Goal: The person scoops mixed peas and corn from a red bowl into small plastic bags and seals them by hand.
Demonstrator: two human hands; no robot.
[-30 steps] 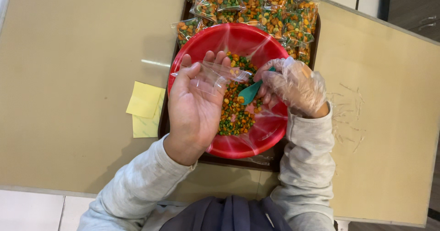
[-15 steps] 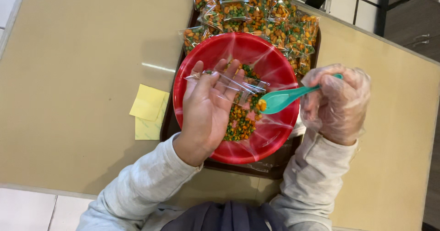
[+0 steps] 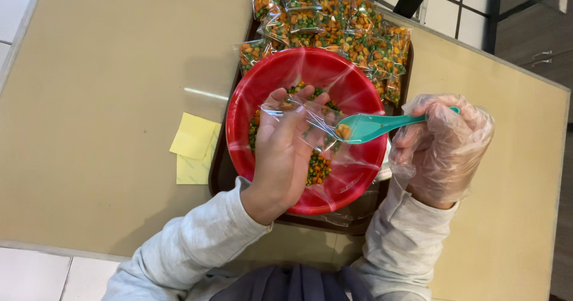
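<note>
Spoon [image 3: 373, 125] in right hand [image 3: 441, 149], tip at bag [image 3: 298, 119] in left hand [image 3: 283, 152].

Dark tray [image 3: 222, 158] mostly under red bowl [image 3: 358, 176]; filled bags [image 3: 334, 14] cropped at top.

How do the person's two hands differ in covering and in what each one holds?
The right hand wears a loose clear plastic glove; the left hand looks bare. The right hand grips a teal plastic spoon; the left hand holds open a small clear plastic bag. Both hover over the red plastic bowl.
</note>
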